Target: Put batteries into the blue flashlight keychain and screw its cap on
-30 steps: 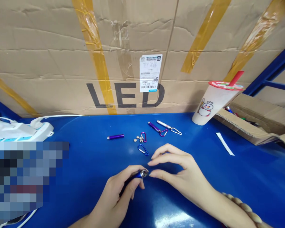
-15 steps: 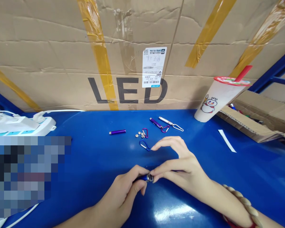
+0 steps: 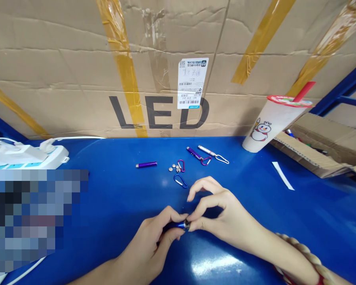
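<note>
My left hand (image 3: 158, 241) wraps round a blue keychain flashlight (image 3: 178, 225), its silver end poking out to the right between thumb and index finger. At that silver end, the thumb and index finger of my right hand (image 3: 222, 209) close in a pinch, while its other fingers stay raised. Beyond the hands lies a blue carabiner clip (image 3: 180, 181). A purple carabiner (image 3: 181, 165) rests beside several small button cells (image 3: 174, 167). To their left is a purple tube with a silver end (image 3: 146, 165). A purple flashlight (image 3: 194, 152) and a silver one (image 3: 207, 150), both with clips, lie farther back.
A large taped cardboard box (image 3: 77, 71) stands behind the blue table (image 3: 112, 198). On the right are a white drink cup (image 3: 262, 126) with a red straw, an open carton (image 3: 308, 162) and a white strip (image 3: 283, 175). A power strip (image 3: 55, 157) sits at left.
My right hand's raised fingers have curled in and come lower, nearer the flashlight. Its thumb and index finger have shifted their pinch at the silver end. My left hand stays almost in place.
</note>
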Demonstrator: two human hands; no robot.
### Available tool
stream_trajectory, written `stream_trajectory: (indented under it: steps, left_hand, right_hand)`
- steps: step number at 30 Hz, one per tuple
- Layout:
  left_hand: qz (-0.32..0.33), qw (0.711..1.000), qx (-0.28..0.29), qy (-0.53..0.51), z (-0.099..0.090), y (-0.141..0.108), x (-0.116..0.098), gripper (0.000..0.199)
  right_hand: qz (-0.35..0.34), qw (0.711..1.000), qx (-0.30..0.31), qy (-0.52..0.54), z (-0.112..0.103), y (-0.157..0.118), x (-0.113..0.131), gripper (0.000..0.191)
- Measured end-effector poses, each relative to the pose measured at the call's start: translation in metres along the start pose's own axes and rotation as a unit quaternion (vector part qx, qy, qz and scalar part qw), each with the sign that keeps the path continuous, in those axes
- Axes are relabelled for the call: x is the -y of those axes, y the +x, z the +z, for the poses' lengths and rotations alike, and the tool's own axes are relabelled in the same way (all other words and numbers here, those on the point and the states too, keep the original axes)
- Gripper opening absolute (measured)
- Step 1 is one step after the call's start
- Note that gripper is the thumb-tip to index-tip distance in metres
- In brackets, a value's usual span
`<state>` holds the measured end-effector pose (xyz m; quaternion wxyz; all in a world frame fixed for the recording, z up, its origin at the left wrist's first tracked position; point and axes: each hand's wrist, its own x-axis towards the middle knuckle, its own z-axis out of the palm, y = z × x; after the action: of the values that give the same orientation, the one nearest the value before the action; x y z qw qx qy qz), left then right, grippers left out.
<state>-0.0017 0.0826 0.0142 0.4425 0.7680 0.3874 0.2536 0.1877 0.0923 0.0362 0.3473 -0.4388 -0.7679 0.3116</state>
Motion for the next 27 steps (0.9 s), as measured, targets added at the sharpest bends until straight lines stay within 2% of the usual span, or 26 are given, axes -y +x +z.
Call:
stream_trajectory:
  steps: [7,14,19,22,25,27]
  left_hand:
    - [-0.005,0.998,-0.054,0.019,0.001,0.000,-0.001,0.016]
    - [-0.020,0.998,-0.064,0.000,-0.001,0.001,-0.004,0.022]
    - [-0.036,0.998,-0.051,-0.010,-0.004,0.002,-0.007,0.024]
    - [-0.045,0.998,-0.050,-0.017,-0.005,0.002,-0.008,0.026]
    - [-0.041,0.998,-0.051,-0.021,-0.005,0.002,-0.009,0.026]
    - [-0.036,0.998,-0.049,-0.026,-0.005,0.002,-0.011,0.026]
  right_hand:
    - [0.079,0.994,0.020,0.069,0.002,0.002,-0.001,0.017]
    - [0.086,0.993,0.017,0.079,-0.002,0.004,0.001,0.017]
    - [0.066,0.995,0.021,0.074,-0.005,0.005,0.000,0.018]
    - [0.038,0.997,0.003,0.066,-0.007,0.006,0.000,0.018]
    - [-0.026,0.999,-0.031,0.033,-0.007,0.004,-0.001,0.017]
    - [-0.081,0.996,-0.032,-0.005,-0.007,0.001,-0.003,0.014]
